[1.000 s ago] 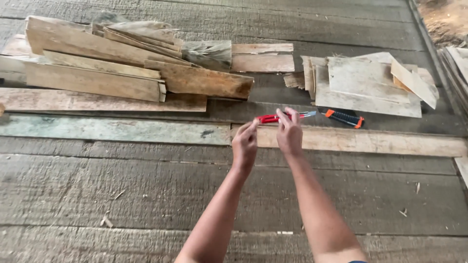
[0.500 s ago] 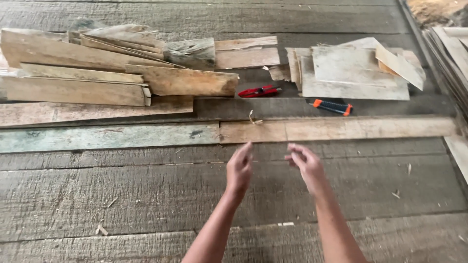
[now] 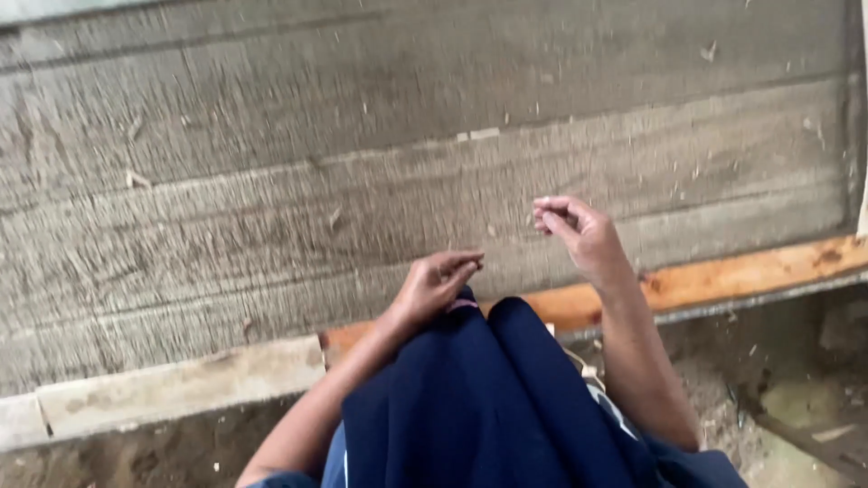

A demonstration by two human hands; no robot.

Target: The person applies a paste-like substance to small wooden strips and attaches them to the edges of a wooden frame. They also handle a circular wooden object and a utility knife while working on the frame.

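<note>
My left hand (image 3: 436, 286) lies palm up on my knee, which is covered by dark blue cloth (image 3: 488, 407). Its fingers are curled in and I see nothing in them. My right hand (image 3: 576, 231) hovers a little higher and to the right, above the weathered grey plank floor (image 3: 362, 181). Its fingertips are drawn together, and no object shows between them. Both forearms reach in from the bottom of the view.
An orange-brown wooden edge beam (image 3: 741, 271) runs along the floor's near side, continuing left as a paler board (image 3: 181, 384). Below it lies bare dirt (image 3: 796, 398) with debris. Small chips and splinters are scattered over the planks.
The view has swung down and back: the stacked boards and red and orange tools are out of sight. Both hands have drawn in toward my knees and their fingers have curled shut.
</note>
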